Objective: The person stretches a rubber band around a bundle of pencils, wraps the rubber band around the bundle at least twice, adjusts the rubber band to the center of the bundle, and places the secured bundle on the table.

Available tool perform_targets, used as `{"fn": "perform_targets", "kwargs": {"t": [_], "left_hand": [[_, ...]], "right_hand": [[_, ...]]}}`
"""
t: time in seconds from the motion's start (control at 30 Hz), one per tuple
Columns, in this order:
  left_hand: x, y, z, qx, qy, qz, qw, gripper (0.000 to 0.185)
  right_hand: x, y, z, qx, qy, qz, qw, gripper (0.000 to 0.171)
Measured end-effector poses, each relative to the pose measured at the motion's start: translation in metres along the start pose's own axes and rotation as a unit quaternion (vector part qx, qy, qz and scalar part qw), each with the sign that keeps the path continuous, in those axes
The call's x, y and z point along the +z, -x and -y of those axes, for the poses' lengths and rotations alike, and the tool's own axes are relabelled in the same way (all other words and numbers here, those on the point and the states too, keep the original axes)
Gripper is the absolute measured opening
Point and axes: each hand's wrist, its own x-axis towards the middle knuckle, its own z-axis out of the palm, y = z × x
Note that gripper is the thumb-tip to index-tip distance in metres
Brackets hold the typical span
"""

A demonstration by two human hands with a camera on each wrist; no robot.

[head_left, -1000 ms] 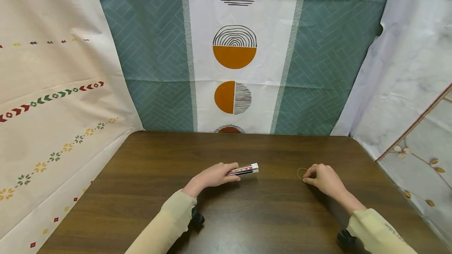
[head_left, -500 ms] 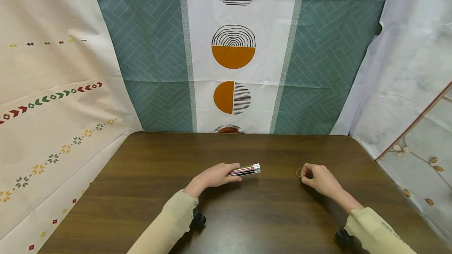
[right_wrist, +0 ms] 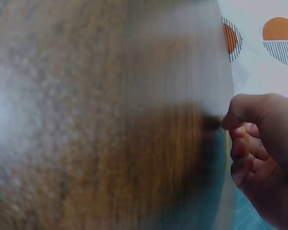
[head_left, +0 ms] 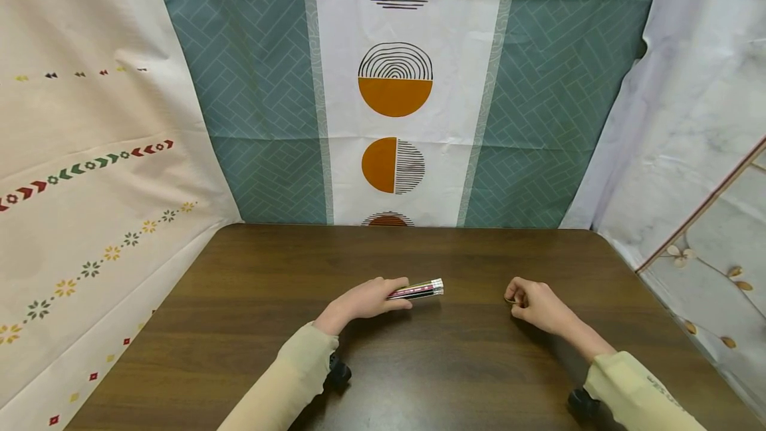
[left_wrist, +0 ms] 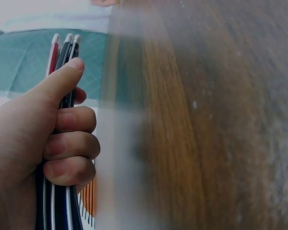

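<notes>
My left hand grips a bundle of pencils over the middle of the table, eraser ends pointing right. In the left wrist view the fingers wrap round the pencils, and the thumb lies along them. Dark and red barrels with pale striping show, topped by whitish erasers. Off to the right, my right hand holds a thin yellow rubber band between thumb and fingers. In the right wrist view the band hangs as a narrow loop against the curled fingers, which hide part of it.
A dark brown wooden table lies under both hands. Behind it hangs a teal and white cloth with orange circles. Patterned pale cloths stand along the left and right sides. Each wrist wears a small black camera.
The rubber band's open ring, spread out left of the right fingertips before, has drawn in among the fingers. The right fingers have curled round it. The left hand and pencils stay almost still.
</notes>
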Motion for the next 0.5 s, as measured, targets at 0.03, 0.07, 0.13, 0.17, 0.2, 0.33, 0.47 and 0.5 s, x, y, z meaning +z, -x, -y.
{"fn": "perform_targets", "kwargs": {"t": [0.03,0.07,0.13,0.17,0.2,0.33,0.47,0.5], "left_hand": [[0.0001,-0.0001,0.0,0.0,0.001,0.0,1.0,0.022],[0.0002,-0.0003,-0.0001,-0.001,0.001,0.0,1.0,0.021],[0.0007,-0.0007,-0.0001,-0.002,0.001,0.0,1.0,0.021],[0.001,-0.0009,0.0,-0.002,0.001,0.001,1.0,0.022],[0.0012,-0.0011,0.0,-0.002,0.001,0.001,1.0,0.023],[0.0016,-0.0021,-0.0005,-0.001,0.002,0.002,1.0,0.023],[0.0008,-0.0034,-0.0022,-0.002,0.001,0.002,1.0,0.023],[0.0005,-0.0038,-0.0027,-0.003,0.0,0.003,1.0,0.023]], "right_hand": [[-0.0001,-0.0002,-0.0005,0.005,0.002,-0.002,1.0,0.022],[-0.0003,-0.0004,-0.0008,0.01,0.004,-0.004,1.0,0.021],[0.0,-0.0007,-0.0017,0.018,0.01,-0.01,1.0,0.02],[0.0002,-0.0007,-0.0021,0.022,0.013,-0.013,1.0,0.019],[0.0005,-0.0007,-0.0022,0.027,0.016,-0.014,0.999,0.018],[0.0017,-0.0002,-0.0024,0.041,0.026,-0.01,0.999,0.015],[0.0019,-0.0013,-0.0011,0.048,0.026,-0.001,0.998,0.013],[0.0021,-0.0018,-0.0006,0.047,0.024,0.0,0.999,0.013]]}}
